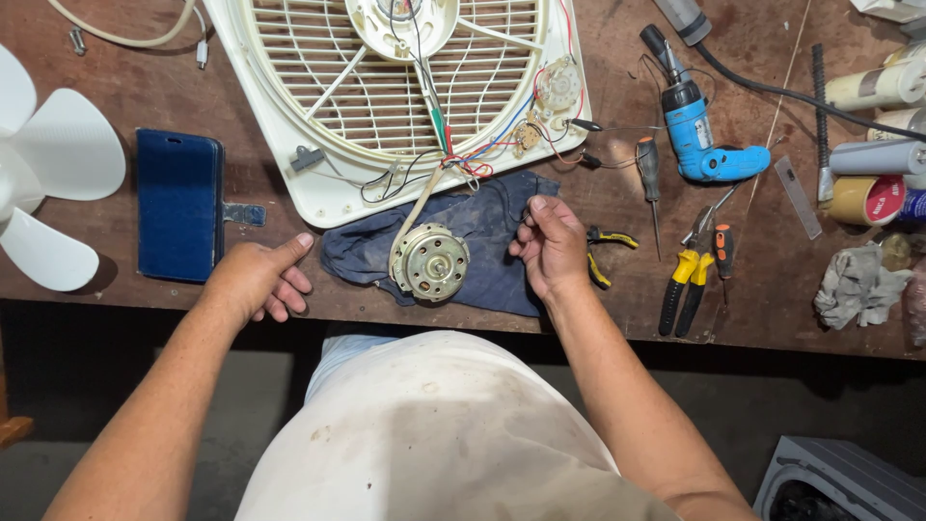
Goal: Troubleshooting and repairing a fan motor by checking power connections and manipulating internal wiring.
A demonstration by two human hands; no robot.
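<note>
A round metal fan motor (430,261) lies on a dark blue cloth (482,246) near the front edge of the brown workbench (627,299). A flat cream cable and coloured wires (463,159) run from it up to the white box-fan housing (386,87) with its grille. My right hand (550,246) rests on the cloth just right of the motor, fingers curled with the tips pinched together; whether it holds anything small is unclear. My left hand (260,280) sits at the bench edge left of the cloth, loosely curled, thumb out, holding nothing.
White fan blades (43,183) and a dark blue wallet case (178,205) lie at the left. At the right are yellow-handled pliers (603,253), screwdrivers (650,183), larger pliers (687,285), a blue drill (699,135), tape rolls (863,198) and a grey rag (857,285).
</note>
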